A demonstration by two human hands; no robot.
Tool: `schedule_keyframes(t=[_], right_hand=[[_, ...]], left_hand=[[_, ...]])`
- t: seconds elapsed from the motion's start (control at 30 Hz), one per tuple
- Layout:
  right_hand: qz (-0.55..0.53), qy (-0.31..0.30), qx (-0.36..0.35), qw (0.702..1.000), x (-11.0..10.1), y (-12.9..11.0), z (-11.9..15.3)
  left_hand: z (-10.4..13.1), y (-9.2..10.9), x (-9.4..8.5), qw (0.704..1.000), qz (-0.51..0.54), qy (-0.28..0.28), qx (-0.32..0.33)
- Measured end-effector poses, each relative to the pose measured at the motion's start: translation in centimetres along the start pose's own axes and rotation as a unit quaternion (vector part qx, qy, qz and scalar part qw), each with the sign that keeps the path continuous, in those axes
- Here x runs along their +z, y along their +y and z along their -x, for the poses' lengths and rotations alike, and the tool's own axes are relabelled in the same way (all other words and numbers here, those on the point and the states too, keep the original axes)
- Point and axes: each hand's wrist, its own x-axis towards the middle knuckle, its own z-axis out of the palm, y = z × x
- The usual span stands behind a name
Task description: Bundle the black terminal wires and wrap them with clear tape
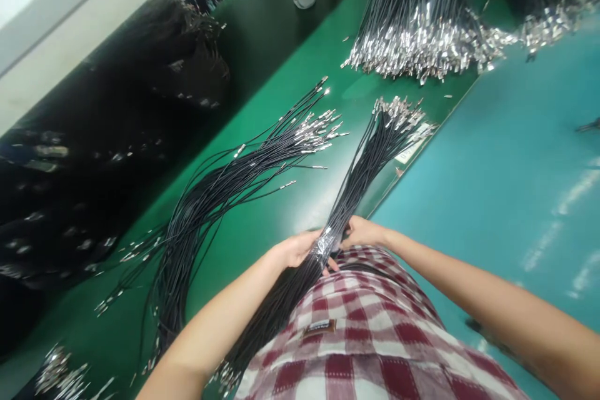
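Observation:
A bundle of thin black wires (354,190) with silvery metal terminals at both ends lies slantwise at the table edge against my body. Clear, shiny tape (323,245) is wound round its middle. My left hand (300,250) is closed around the bundle at the tape, its fingertips showing underneath. Against the bundle's right side, my right hand (363,232) is closed beside the tape; its fingertips are partly hidden, and what they pinch cannot be made out.
A loose, curved pile of black wires (201,206) lies left on the green table (276,212). A large stack of terminal-ended wires (422,44) is at the back. A dark heap (117,94) fills the left. A labelled strip (412,147) sits near the edge, beside the blue-green floor (492,169).

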Motion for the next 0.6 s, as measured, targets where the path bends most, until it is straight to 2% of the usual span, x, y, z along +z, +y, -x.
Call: schedule_keyframes(t=[0.07,0.13,0.23,0.33,0.43,0.53,0.6], right_hand=[[0.053,0.008,-0.043,0.998,-0.2,0.3,-0.6],[0.062,-0.006,-0.051,0.997,-0.2,0.4,-0.6],[-0.013,-0.026,-0.032,0.999,0.2,0.5,0.2],[-0.130,-0.069,-0.023,0.989,0.9,0.6,0.9],[-0.218,-0.081,-0.039,0.972,1.4,0.9,1.1],[-0.250,-0.068,-0.038,0.965,1.8,1.1,0.9],[-0.254,-0.061,-0.031,0.965,2.0,1.1,0.9]], left_hand=[[-1.3,-0.3,-0.8,0.998,0.044,-0.044,-0.025],[-2.6,-0.7,-1.0,0.994,0.104,-0.014,-0.004],[-3.6,-1.5,-0.4,0.973,0.194,0.082,0.095],[-2.9,-2.3,0.5,0.935,0.241,0.106,0.237],[-1.3,-2.6,0.6,0.923,0.202,0.055,0.322],[0.4,-2.3,0.0,0.938,0.123,0.009,0.323],[1.3,-1.8,-0.3,0.949,0.066,0.021,0.307]])
